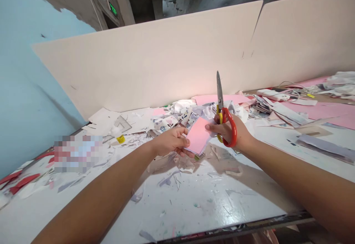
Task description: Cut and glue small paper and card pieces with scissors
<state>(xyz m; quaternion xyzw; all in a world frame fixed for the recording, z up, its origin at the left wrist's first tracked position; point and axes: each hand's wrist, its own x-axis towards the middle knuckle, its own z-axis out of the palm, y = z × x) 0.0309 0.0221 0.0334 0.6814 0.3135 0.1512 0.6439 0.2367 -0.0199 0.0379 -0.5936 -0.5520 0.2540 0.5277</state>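
Note:
A small pink paper piece [199, 136] with a pale edge is held up above the table, tilted. My left hand [174, 141] pinches its left edge between thumb and fingers. At its right edge, my right hand [230, 131] presses the thumb onto the paper. That same hand also carries scissors [220, 88] with red and yellow handles, blades pointing up and seemingly together. Behind the paper lie crumpled pieces of flower-printed fabric or paper [165, 123]. The fingers behind the pink piece are partly hidden.
A white table [191, 203] carries many scraps. To the left stands a small bottle with a yellow label [120, 137]. Stacked strips [288, 112], pink sheets [330, 109] and a white power strip [273, 94] lie at right. A pale partition [166, 63] closes the back.

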